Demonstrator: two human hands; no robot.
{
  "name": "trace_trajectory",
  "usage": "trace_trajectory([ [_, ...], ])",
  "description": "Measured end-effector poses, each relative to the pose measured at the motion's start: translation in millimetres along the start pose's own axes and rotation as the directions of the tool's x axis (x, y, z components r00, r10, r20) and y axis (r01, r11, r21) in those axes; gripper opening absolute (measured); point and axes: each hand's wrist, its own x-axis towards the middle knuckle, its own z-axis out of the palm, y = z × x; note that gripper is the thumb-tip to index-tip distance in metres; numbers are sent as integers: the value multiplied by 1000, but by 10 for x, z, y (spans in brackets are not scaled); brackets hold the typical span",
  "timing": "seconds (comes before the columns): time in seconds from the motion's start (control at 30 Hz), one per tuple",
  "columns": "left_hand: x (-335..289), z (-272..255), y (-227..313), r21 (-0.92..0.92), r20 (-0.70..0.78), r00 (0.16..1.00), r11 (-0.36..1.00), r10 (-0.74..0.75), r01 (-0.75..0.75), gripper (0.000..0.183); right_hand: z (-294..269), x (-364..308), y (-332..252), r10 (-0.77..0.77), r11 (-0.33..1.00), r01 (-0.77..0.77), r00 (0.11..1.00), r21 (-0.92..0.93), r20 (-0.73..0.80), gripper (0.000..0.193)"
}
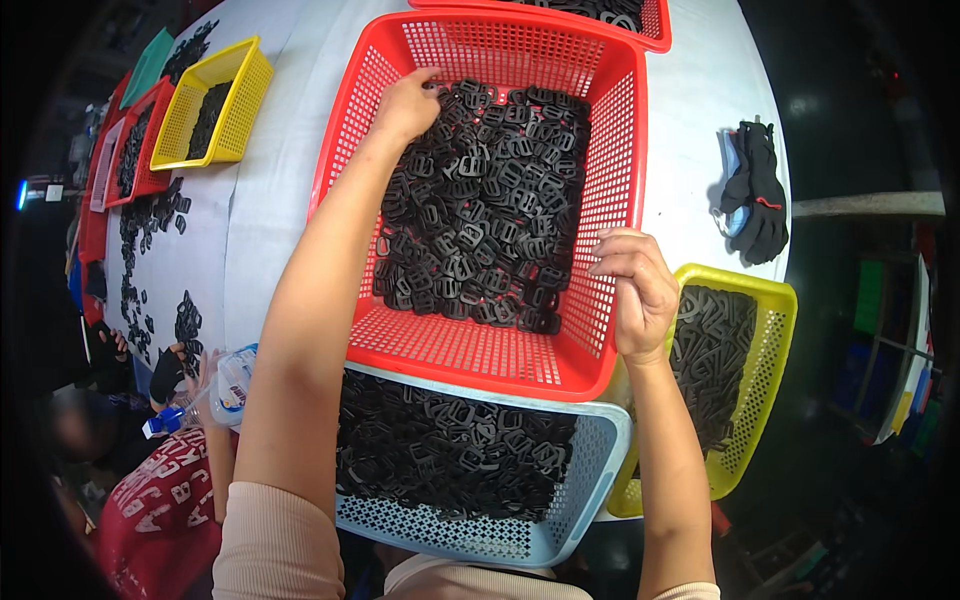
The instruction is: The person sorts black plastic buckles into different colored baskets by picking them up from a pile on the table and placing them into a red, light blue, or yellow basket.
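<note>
A large red perforated basket [450,345] holds a heap of black plastic strap buckles [475,200]. My left hand [408,105] reaches into it at the far left end of the heap. Its thumb and forefinger show apart beside the buckles, nothing visible between them; the other fingers are partly hidden. Over the basket's right rim my right hand [640,290] is closed, its fingers hooked across the edge. The red basket rests tilted over the far edge of a light blue basket [595,450], which holds more black buckles.
A yellow-green basket [770,400] of dark flat pieces stands at right. Black gloves [757,195] lie on the white table [275,120]. Yellow [245,105] and red baskets, with loose black pieces, stand far left. Another person's red shirt [165,500] and bottle [232,385] show at left.
</note>
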Motion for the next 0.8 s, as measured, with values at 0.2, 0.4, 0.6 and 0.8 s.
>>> trace_trajectory([
  [0.2, -171, 179, -141, 337, 38, 982, 923, 184, -186, 58, 41, 25, -35, 1, 1000, -1, 1000, 7, -1, 19],
  [0.4, -931, 257, 403, 398, 554, 820, 820, 143, -411, 83, 12, 10, -36, 10, 1000, -10, 1000, -16, 9, 19],
  [0.6, -758, -57, 317, 177, 552, 772, 860, 315, -478, 71, 26, 10, -43, 13, 1000, -13, 1000, -6, 4, 20],
  [0.8, -204, 104, -94, 484, 262, 961, 849, 91, -212, 62, 46, 28, -69, 1, 1000, -1, 1000, -3, 6, 20],
])
